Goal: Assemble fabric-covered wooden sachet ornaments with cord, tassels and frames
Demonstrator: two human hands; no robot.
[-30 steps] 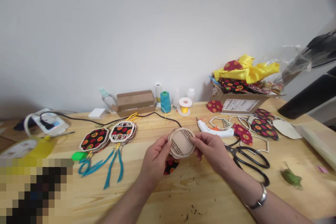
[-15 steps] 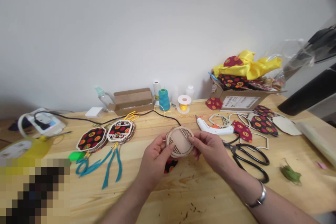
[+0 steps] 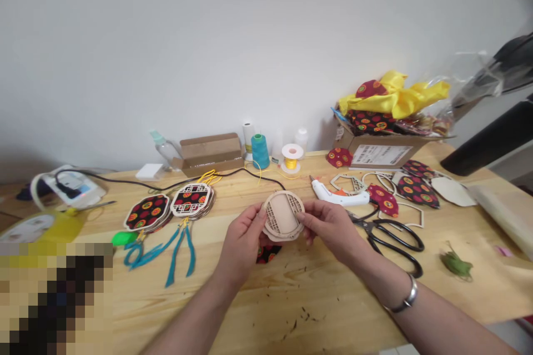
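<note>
the tabletop has open room toward the person; its near edge shows at lower right. black-handled scissors lie near the right forearm, so a sideways swing might knock them. left hand and right hand each have their grip pinched on opposite rims of the round lattice piece, held above the tabletop; uneven squeezing could snap its thin bars. patterned fabric peeks out below.
</note>
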